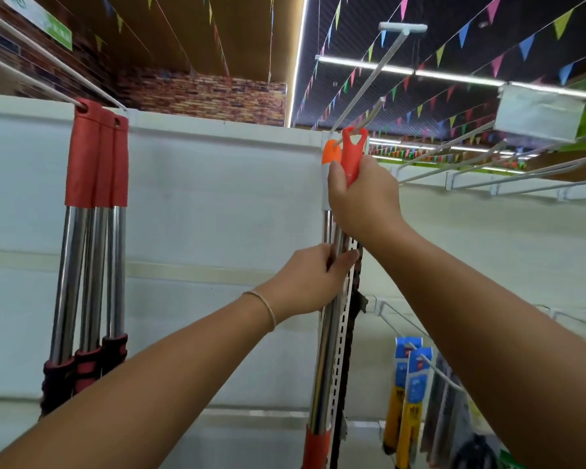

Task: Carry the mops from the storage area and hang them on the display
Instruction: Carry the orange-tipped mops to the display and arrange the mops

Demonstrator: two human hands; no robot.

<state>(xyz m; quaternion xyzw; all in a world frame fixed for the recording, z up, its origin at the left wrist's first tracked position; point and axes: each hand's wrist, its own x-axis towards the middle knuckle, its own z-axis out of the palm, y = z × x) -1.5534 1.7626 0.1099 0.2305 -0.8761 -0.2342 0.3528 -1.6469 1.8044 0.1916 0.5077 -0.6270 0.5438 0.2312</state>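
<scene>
My right hand [361,198] grips the orange-red top grip of a mop [352,154] whose hanging loop sits on a white display hook [369,82]. Lower down, my left hand [313,280] is closed around the same mop's shiny steel pole [323,367]. A second orange-capped mop [331,152] hangs just behind it on the same hook. At the left, three mops with red grips [97,157] and steel poles hang together from another white hook [31,52].
A white back panel [217,198] runs behind the mops, with a slotted upright [347,333] by the pole. Empty white hooks [487,170] stick out at the right. Packaged goods in blue and yellow [408,384] hang at the lower right.
</scene>
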